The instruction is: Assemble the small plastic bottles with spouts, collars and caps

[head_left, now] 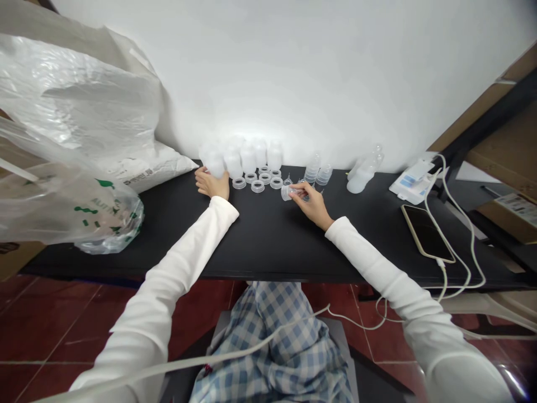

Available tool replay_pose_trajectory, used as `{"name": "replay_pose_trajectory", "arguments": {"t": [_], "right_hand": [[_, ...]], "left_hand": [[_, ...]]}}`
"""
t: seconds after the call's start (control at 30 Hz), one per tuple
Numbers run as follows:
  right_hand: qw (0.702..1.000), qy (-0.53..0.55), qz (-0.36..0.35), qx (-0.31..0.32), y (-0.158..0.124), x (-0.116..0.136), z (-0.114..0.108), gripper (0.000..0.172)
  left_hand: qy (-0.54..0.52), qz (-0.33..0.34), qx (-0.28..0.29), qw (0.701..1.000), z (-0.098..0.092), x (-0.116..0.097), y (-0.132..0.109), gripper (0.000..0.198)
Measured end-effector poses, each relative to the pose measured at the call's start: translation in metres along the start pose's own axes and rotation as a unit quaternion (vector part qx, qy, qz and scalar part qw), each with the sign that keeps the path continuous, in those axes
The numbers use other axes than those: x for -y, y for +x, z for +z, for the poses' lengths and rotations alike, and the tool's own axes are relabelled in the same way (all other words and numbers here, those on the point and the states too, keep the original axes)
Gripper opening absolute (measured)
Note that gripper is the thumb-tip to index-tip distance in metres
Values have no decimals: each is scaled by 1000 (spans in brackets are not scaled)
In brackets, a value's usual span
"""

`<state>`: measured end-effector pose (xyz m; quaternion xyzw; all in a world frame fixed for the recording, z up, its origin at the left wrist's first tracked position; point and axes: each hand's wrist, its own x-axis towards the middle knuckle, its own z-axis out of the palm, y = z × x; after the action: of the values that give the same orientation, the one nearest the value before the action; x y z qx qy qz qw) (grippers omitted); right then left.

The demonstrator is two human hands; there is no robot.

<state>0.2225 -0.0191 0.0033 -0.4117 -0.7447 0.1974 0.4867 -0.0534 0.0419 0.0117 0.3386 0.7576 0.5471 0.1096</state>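
At the left end of a cluster of frosted white baby bottles, my left hand [213, 184] is wrapped round the lower part of one bottle [215, 161]. My right hand [311, 204] grips a clear ridged bottle cap [286, 193], tilted sideways just above the table. Between the hands lie several translucent collar rings [257, 187]. Clear teats [287, 180] sit beyond the right hand, partly hidden by it. Behind that hand stand more clear caps [324, 174]. Farther right, bottles with domed clear tops [361, 174] lean near the wall.
A black table [268, 246] runs along a white wall. Large plastic bags [75, 101] crowd the left side. On the right lie a phone [428, 232] with a white cable [472, 240] and a white-and-blue packet [413, 182]. Cardboard boxes [509, 215] stand at the far right.
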Motion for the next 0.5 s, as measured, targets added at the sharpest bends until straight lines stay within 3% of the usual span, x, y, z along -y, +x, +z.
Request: {"name": "replay_pose_trajectory", "arguments": {"t": [0.1,0.2,0.27,0.37,0.43,0.5], "right_hand": [[1000,-8,-20,6,0,-2,1,38],[1000,-9,-25,-5,0,-5,1,36],[999,-17,-29,-18,1,-6,0,33],[997,-35,-46,-49,2,-7,-2,26],[995,-46,-55,-74,3,-7,-4,24],[993,-55,-61,-83,3,-8,-4,23]], "left_hand": [[10,55,-29,998,-4,-5,-8,56],[17,205,11,978,-8,-8,-21,60],[30,329,93,939,-9,-7,-29,61],[64,481,222,846,-8,-5,-36,54],[84,544,267,791,-6,-2,-37,49],[95,577,277,762,-6,0,-36,47]]}}
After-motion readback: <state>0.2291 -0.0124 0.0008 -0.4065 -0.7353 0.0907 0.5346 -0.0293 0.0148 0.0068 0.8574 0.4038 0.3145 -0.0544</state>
